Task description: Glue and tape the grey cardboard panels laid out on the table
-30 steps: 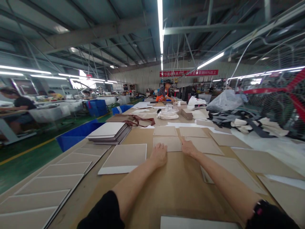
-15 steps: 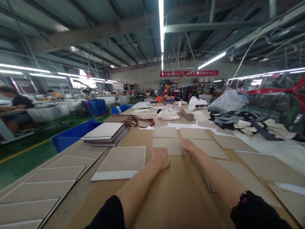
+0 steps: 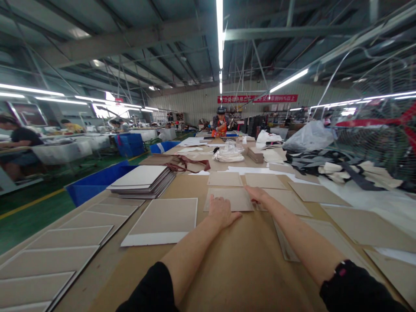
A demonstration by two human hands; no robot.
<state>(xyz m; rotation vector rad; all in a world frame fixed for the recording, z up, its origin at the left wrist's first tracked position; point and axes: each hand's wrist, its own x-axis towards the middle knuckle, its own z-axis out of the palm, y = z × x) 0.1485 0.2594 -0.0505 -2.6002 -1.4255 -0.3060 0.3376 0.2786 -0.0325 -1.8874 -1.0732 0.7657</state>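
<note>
One long table (image 3: 234, 260) fills most of the view, and brown paper covers it. A big fan (image 3: 383, 138) stands behind wire far to the right. A blue bin (image 3: 94, 184) sits on the green floor, close to the table's left edge. A row of grey boards (image 3: 58, 255) lies along the left side of the table. Flat brown sheets (image 3: 357, 221) lie along the right side. A stack (image 3: 143, 180) of boards sits behind the row, near the bin. Further back are a clear bag (image 3: 307, 136) and some black straps (image 3: 312, 160). A person (image 3: 221, 123) stands at the far end.

One small card (image 3: 229, 198) lies flat in the middle of the table. A white-edged board (image 3: 164, 219) lies just to its left. Two more cards (image 3: 225, 178) lie side by side just behind it. A sheet lies close on its right.

Both arms reach forward, bare below black sleeves. The left hand (image 3: 221, 211) lies palm down on the near left part of the card. Its fingers are flat and close together, and its thumb sticks out to the right. The right hand (image 3: 258, 194) rests palm down on the card's right edge. Its fingers are together and point left.
</note>
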